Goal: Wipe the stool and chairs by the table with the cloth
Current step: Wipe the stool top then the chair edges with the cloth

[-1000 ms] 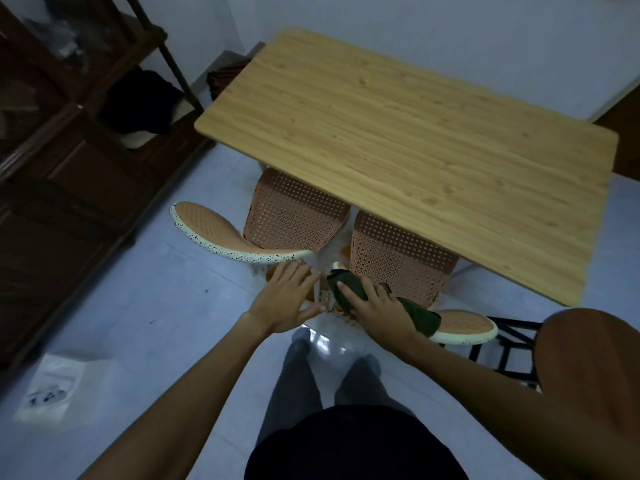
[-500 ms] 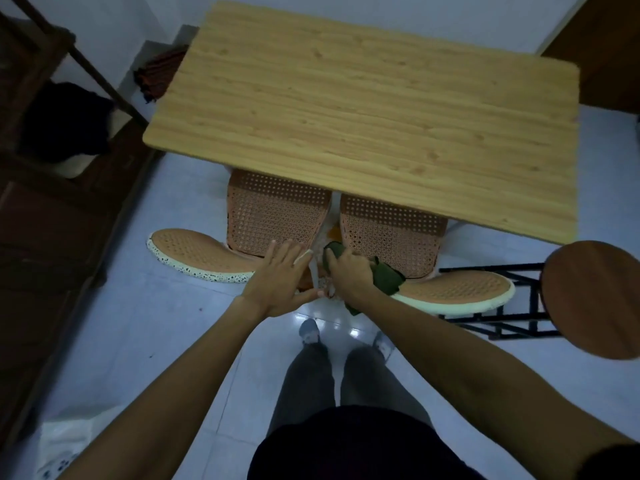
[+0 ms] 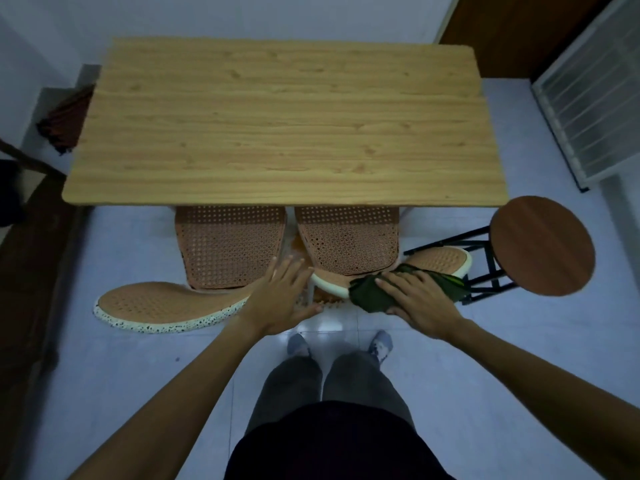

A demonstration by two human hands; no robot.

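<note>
A: Where do the chairs sit?

B: Both are pushed under the near edge of the table [image 3: 277,119], the left chair [image 3: 227,249] just beside the right chair [image 3: 349,244], backrests toward the person.

A: And the stool?

B: The stool [image 3: 542,245] stands right of the right chair, off the table's near right corner.

A: The hands?

B: The left hand [image 3: 282,299] lies on the left chair's backrest; the right hand [image 3: 417,299] presses the cloth [image 3: 370,296] on the right chair's backrest.
</note>
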